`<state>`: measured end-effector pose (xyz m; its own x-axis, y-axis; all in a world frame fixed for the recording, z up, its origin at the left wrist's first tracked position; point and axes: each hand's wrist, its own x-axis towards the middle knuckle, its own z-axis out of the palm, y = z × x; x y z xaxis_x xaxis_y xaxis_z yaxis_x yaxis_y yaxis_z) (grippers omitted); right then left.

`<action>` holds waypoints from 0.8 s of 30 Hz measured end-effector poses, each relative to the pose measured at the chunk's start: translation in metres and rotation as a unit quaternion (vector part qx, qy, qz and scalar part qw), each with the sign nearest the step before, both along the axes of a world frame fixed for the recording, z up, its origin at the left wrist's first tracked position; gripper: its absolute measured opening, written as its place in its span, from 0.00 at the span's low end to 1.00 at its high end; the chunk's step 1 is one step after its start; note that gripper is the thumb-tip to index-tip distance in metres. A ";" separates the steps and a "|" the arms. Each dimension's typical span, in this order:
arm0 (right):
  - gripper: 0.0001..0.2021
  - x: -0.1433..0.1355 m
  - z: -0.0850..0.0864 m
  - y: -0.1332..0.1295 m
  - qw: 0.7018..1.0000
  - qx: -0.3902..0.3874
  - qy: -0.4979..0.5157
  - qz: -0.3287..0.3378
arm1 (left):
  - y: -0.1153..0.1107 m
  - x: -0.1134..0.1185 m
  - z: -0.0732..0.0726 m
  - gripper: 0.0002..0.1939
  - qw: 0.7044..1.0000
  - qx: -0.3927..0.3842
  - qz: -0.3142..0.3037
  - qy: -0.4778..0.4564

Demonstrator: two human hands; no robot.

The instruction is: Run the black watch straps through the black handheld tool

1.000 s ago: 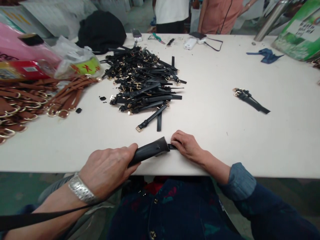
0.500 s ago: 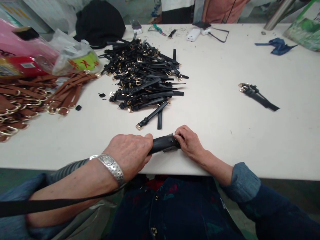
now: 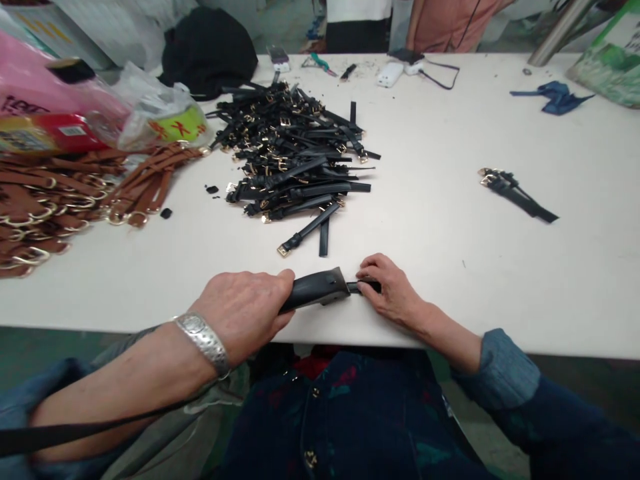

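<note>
My left hand [image 3: 237,303] is wrapped round a black handheld tool [image 3: 315,288] with a broad, squared front end; its exact kind does not show. The tool points right, above the table's near edge. My right hand [image 3: 393,290] pinches a short black strap [image 3: 354,287], whose end reaches to the tool's front. Whether that end touches the tool or sits inside it I cannot tell. Beyond my hands, a heap of black buckle straps [image 3: 295,147] lies on the table, and one strap with a gold buckle [image 3: 305,232] is nearest to me.
Brown straps with gold rings [image 3: 45,200] are piled on the left of the white table [image 3: 425,220]. Some black buckle straps [image 3: 520,193] lie at the right, and a blue cloth strip [image 3: 555,97] behind them. A person in a pink top [image 3: 445,27] is across the table.
My left hand and the tool have shifted a little left, away from my right hand. A piece of black strap now shows between the tool and my right fingers.
</note>
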<state>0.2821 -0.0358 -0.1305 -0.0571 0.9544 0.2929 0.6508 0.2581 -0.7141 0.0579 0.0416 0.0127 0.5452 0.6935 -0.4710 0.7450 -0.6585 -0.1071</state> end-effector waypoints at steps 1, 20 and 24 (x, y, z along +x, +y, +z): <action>0.05 0.001 0.000 -0.001 1.000 0.003 -0.009 0.005 | 0.000 0.000 0.002 0.12 1.000 0.004 -0.011 0.015; 0.10 0.008 -0.005 0.004 1.000 -0.004 0.010 0.021 | 0.001 0.011 -0.021 0.19 0.998 0.031 -0.006 0.047; 0.09 0.007 -0.005 0.004 1.000 -0.008 0.012 0.027 | 0.000 -0.001 -0.014 0.18 0.998 0.021 -0.006 0.056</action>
<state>0.2892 -0.0323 -0.1359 -0.1029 0.9546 0.2795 0.6191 0.2814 -0.7332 0.0574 0.0411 -0.0015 0.4982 0.7082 -0.5003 0.7191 -0.6598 -0.2178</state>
